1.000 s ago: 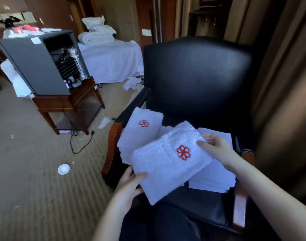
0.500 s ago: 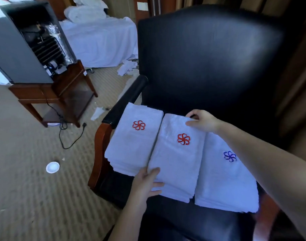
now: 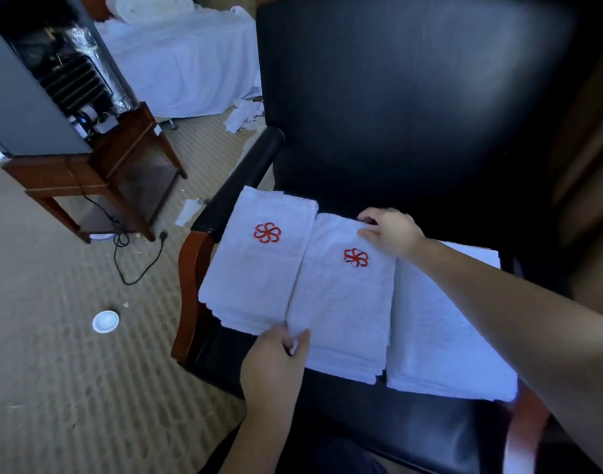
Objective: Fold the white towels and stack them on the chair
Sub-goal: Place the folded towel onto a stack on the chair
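Note:
Three stacks of folded white towels lie side by side on the seat of the black leather chair [image 3: 413,97]. The left stack [image 3: 259,275] and the middle stack [image 3: 344,302] each show a red flower emblem on top. My right forearm partly covers the right stack [image 3: 443,350]. My left hand [image 3: 276,364] pinches the near left corner of the middle stack's top towel, thumb on top. My right hand [image 3: 390,230] grips that towel's far right corner with curled fingers.
The chair's wooden left armrest [image 3: 190,285] borders the left stack. A small fridge [image 3: 36,97] stands on a wooden side table [image 3: 98,179] at the left, its cord [image 3: 136,265] trailing on the carpet. A white round lid [image 3: 105,321] and paper scraps lie on the floor. A white-sheeted bed [image 3: 184,63] is behind.
A second ago both hands held the folded towel tilted above the seat. It now lies flat on the middle stack, and both hands stay on its corners. The view has moved closer.

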Tool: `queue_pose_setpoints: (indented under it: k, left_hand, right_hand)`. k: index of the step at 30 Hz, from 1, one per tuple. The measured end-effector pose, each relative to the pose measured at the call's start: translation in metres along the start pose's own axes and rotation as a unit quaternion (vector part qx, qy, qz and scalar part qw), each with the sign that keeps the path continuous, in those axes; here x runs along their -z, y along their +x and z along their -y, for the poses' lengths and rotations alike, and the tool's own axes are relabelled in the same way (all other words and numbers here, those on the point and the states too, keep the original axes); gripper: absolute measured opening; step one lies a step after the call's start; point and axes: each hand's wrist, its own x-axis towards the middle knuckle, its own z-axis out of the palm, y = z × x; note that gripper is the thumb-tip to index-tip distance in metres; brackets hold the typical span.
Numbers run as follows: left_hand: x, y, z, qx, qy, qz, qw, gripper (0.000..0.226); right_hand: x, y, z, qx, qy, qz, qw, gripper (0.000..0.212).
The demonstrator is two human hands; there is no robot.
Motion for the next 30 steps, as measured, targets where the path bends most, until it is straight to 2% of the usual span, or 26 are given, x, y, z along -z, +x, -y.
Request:
queue_pose_setpoints:
  k: [2,3,5,7,10,13,17,23,26,30]
  left_hand:
    - [-0.001,0.0,-0.008,-0.148,0.027,-0.085,0.985,0.025]
    - [-0.002,0.003,-0.015,-0.197,0.016,-0.081,0.977,0.029]
    - [-0.009,0.01,-0.025,-0.263,0.003,-0.017,0.965,0.053]
    - [-0.02,0.015,-0.032,-0.299,0.043,0.031,0.953,0.065]
    - [-0.044,0.02,-0.027,-0.291,0.118,0.107,0.943,0.07]
    - [-0.065,0.023,-0.01,-0.279,0.13,0.132,0.942,0.069]
    - [-0.08,0.024,-0.004,-0.273,0.137,0.107,0.946,0.068]
    - [-0.083,0.027,-0.001,-0.268,0.141,0.114,0.946,0.068]
    - [-0.07,0.026,-0.008,-0.265,0.14,0.144,0.943,0.071]
    - [-0.042,0.021,-0.022,-0.262,0.133,0.163,0.942,0.085]
  right_hand:
    - [0.003,-0.006,0.003,0.04,-0.056,-0.056,0.996,0.042]
    - [0.005,-0.01,0.006,0.077,-0.057,-0.086,0.992,0.042]
    - [0.003,-0.016,0.005,0.158,-0.05,-0.12,0.979,0.038]
    - [-0.002,-0.02,0.004,0.178,-0.03,-0.084,0.98,0.044]
    - [-0.014,-0.024,0.004,0.105,-0.003,0.028,0.994,0.057]
    - [-0.034,-0.023,0.003,0.07,-0.041,0.085,0.993,0.071]
    - [-0.056,-0.019,-0.002,0.082,-0.027,0.06,0.995,0.082]
    - [-0.058,-0.021,-0.004,0.081,-0.015,0.047,0.995,0.084]
    - [-0.051,-0.028,0.001,0.073,-0.012,0.047,0.996,0.077]
    - [-0.027,-0.043,0.007,0.06,0.026,-0.001,0.998,0.057]
